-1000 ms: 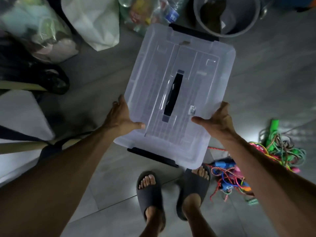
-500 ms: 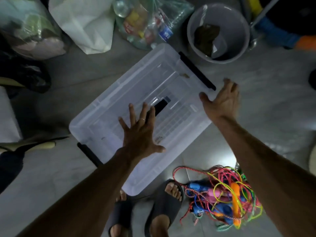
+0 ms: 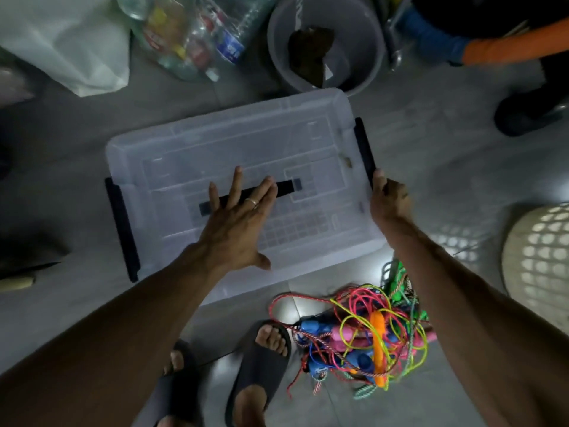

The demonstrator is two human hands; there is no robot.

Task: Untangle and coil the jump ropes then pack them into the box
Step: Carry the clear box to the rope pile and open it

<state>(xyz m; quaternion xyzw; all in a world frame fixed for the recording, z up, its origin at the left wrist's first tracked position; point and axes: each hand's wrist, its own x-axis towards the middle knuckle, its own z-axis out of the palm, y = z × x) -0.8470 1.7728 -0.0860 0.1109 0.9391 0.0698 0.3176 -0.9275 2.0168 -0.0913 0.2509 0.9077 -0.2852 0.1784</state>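
Left hand (image 3: 237, 223) spread flat on the box (image 3: 191, 143) lid, right hand (image 3: 389, 200) gripping its edge; tangled jump ropes (image 3: 363, 331) just below.

A grey bucket (image 3: 326, 44), a bag of plastic bottles (image 3: 191, 32), a white bag (image 3: 67, 44) and a woven basket (image 3: 538, 257) sat on the tiled floor (image 3: 446, 149).

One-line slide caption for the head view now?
Left hand flat on closed clear box, right hand at its latch; tangled jump ropes beside.
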